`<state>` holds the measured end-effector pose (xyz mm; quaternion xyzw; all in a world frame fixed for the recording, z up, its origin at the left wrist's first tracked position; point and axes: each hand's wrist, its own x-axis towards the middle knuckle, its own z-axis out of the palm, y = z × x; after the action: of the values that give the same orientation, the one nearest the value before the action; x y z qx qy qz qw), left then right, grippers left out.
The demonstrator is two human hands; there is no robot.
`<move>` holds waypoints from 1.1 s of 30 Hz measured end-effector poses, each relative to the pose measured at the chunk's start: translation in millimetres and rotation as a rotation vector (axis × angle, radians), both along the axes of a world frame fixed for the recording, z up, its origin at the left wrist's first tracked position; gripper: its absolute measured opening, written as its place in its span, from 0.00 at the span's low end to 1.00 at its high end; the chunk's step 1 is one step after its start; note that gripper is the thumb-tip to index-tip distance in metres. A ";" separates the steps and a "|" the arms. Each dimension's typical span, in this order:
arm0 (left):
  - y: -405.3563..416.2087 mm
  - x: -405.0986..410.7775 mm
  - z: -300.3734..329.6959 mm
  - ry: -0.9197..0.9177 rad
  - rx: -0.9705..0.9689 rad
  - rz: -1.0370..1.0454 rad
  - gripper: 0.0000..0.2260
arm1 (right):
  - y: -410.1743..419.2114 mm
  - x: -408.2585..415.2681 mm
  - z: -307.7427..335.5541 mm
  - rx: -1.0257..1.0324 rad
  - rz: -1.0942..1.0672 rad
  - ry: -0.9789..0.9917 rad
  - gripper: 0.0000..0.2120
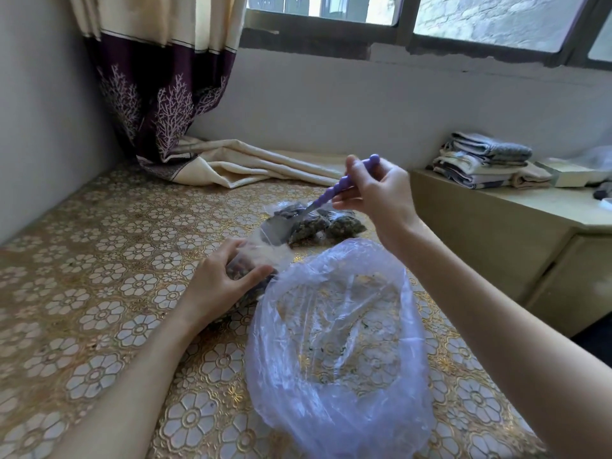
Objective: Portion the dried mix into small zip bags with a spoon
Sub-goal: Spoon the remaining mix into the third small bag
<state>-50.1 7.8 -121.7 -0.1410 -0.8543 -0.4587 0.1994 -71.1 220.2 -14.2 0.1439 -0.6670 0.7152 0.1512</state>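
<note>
My left hand [220, 276] grips small zip bag [255, 256] on surface [99, 293]; right hand [374, 193] pinches spoon [298, 217] handle, bowl at bag mouth, I think; big bag [337, 342] w/ mix scraps near me; filled bags [331, 226] behind.

Readable text: none anywhere in the head view
Tablecloth [99, 293]: gold flower pattern only; no lettering
Curtain [159, 94]: pale branch motifs on purple; no words
Large plastic bag [331, 342]: clear film; no print or label
Filled zip bags [328, 225]: no label can be made out
Folded towels [480, 160]: stripes; no brand tag legible
</note>
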 end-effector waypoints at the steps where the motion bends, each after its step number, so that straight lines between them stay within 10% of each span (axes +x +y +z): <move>1: 0.0 -0.1 -0.2 -0.009 0.011 -0.005 0.25 | -3.9 3.5 -4.1 0.022 0.041 0.031 0.09; 28: -3.9 1.7 15.4 -0.197 -0.204 -0.005 0.37 | 77.1 48.2 -70.0 -0.109 -0.077 -0.267 0.11; 33: 2.3 14.0 36.7 -0.020 -0.103 0.045 0.22 | 82.9 61.5 -84.6 -0.144 -0.062 -0.301 0.12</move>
<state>-36.1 10.2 -85.0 -0.1274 -0.8817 -0.4110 0.1936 -9.6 303.1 -98.8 0.0034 -0.6334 0.7695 0.0815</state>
